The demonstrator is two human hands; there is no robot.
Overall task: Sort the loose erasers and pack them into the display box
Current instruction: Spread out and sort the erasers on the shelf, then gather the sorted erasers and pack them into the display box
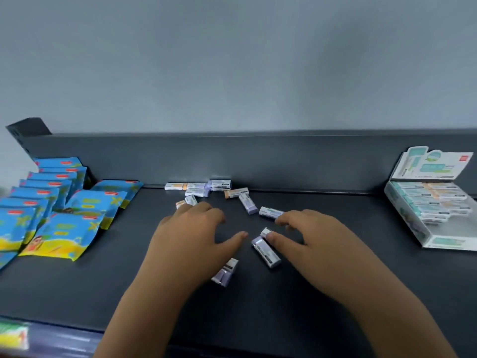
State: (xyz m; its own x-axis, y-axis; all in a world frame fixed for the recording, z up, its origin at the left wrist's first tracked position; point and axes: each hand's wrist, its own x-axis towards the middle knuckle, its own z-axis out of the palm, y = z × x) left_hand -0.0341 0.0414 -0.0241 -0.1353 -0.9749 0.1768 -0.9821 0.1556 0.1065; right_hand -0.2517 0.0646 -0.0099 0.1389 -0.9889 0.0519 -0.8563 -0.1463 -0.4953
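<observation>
Several loose erasers in white, purple and orange sleeves lie scattered on the dark shelf [335, 267], most near the back wall [219, 185]. My left hand [191, 231] lies flat, palm down, fingers spread, its fingertips touching an eraser [189, 200]; another purple eraser [225, 272] peeks out from under its wrist. My right hand [309, 236] hovers with fingers apart, fingertips on a purple eraser [265, 250] and close to another one [269, 212]. The display box [428, 210] stands at the far right, partly filled with erasers in rows, its printed lid upright.
Blue and yellow snack-like packets [59, 202] stand and lie in a cluster on the left of the shelf. A dark raised back panel [258, 158] runs behind everything. The shelf's front edge carries a price strip [15, 337] at lower left.
</observation>
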